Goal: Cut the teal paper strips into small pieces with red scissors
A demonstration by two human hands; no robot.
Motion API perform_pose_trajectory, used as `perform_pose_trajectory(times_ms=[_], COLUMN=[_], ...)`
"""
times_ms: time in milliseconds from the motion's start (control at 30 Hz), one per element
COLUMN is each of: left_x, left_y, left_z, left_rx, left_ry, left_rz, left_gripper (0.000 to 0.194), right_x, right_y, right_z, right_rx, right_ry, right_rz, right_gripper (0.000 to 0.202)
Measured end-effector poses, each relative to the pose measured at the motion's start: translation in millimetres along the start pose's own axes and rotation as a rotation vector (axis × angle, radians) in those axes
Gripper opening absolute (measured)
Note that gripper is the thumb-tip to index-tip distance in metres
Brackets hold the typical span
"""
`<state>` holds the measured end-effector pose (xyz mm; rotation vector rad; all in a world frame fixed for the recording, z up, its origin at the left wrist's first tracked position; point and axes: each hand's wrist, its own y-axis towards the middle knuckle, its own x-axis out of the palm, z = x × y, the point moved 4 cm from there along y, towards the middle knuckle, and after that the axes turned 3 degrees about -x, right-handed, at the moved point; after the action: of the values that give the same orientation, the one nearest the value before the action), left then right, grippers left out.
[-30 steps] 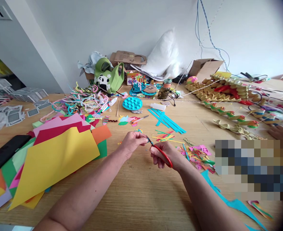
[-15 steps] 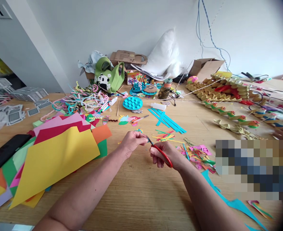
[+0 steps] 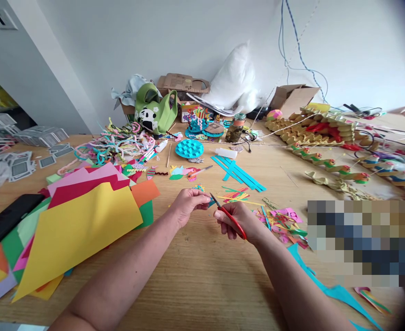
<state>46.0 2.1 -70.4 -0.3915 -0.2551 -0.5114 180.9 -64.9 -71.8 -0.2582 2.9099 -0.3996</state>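
Yellow paper covers the near left of the worktop (image 3: pixel 195 280) as a big sheet (image 3: pixel 85 230) atop a loose, fanned stack. To its right the left hand (image 3: pixel 188 203) pinches a small blue piece (image 3: pixel 211 201) between thumb and fingertips, just above the wood; most of it is hidden. Right beside it are the blades of the red-handled scissors (image 3: pixel 229 215), whose handles the right hand (image 3: pixel 239 218) grips with curled fingers; whether the blades are parted is too small to tell. With so little paper showing, a cut straying left could nick the fingertips, and a loose pinch could let the piece twist or drop. Farther right lie turquoise strips (image 3: pixel 239 173), then mixed scraps (image 3: pixel 285 220); falling among those, so small a piece could easily be lost.
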Motion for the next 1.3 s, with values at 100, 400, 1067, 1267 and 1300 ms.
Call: perform_pose_trajectory(times_ms=[100,400,1067,1267,1300], left_x=[-0.7,-1.5,-23.0,8.3,10.7], left_y=[0,0,0,31,37], left_z=[0,0,20,10,8], left_rx=[-0.023,0.026,0.164,0.235,0.234], left_ry=[-0.054,0.045,1.527,1.355,1.345], left_rz=[0.0,0.06,0.193,0.178,0.227], left_gripper=[0.019,0.018,0.012,0.023,0.023], right_x=[-1,-3,-30,-32,-32], right_y=[0,1,1,0,0], right_z=[-2,-3,-4,-5,-5], right_rx=[0.009,0.001,-0.208,-0.231,-0.228], right_ry=[0.002,0.046,0.342,0.326,0.326], right_rz=[0.033,0.083,0.596,0.649,0.649], right_gripper=[0.042,0.039,0.042,0.043,0.043])
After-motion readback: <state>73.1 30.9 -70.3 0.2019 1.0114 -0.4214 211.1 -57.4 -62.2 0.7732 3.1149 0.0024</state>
